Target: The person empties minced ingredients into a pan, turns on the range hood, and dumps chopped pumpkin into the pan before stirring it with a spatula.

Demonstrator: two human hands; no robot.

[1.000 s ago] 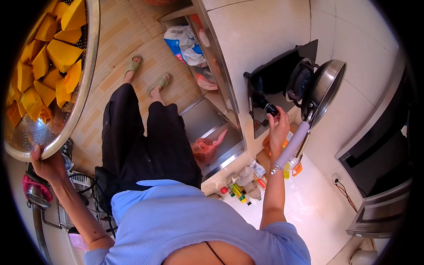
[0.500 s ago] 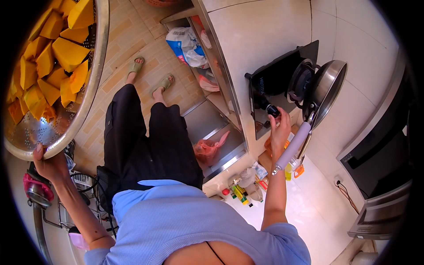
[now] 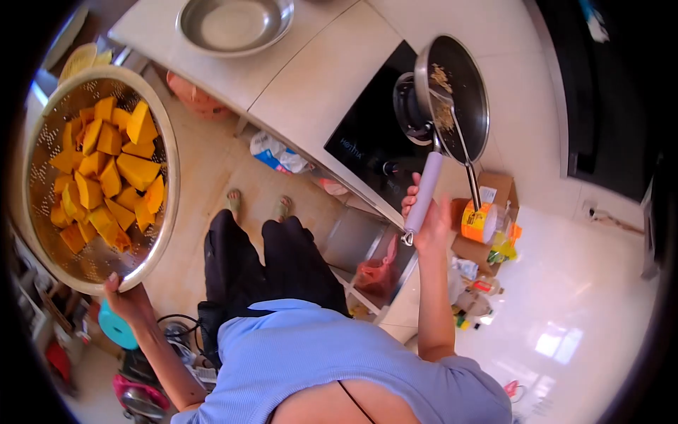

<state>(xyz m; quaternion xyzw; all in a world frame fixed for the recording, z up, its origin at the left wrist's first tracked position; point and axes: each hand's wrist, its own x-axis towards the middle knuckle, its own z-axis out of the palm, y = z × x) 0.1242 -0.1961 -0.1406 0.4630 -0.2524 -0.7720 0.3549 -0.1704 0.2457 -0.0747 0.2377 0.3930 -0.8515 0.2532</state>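
A red plastic bag [image 3: 376,274] sits below the pale counter [image 3: 311,88].

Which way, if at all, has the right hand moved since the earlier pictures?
Yes: the right hand has left the knob on the cooktop, moving past the cooktop's near edge to the lavender pan handle.

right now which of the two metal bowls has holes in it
The colander in the left hand, with orange chunks inside; the basin on the counter shows no holes.
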